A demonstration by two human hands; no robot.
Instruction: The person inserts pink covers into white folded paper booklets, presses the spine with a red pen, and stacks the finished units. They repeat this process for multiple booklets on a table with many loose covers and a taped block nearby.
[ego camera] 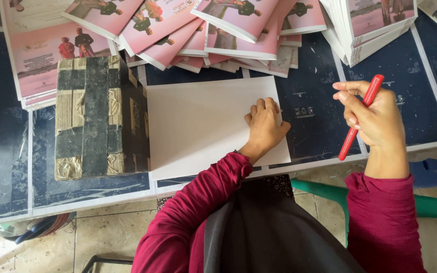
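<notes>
Red stick (361,117), pen-like, sits gripped in right hand (378,121), raised above the table's near edge (102,199) toward its right side. Fingers closed around its upper half; long axis runs diagonal, top end pointing up-right toward the far right corner, lower end pointing down-left toward the near edge. White sheet (198,121) lies flat at the near edge, left of the stick, well apart from its tip. Left hand (264,126) is nearer, resting on the sheet's right part, fingers curled, knuckles down, gripping nothing. Taped block (94,119) touches the sheet's left edge. Pink booklets (218,30) along far edge.
</notes>
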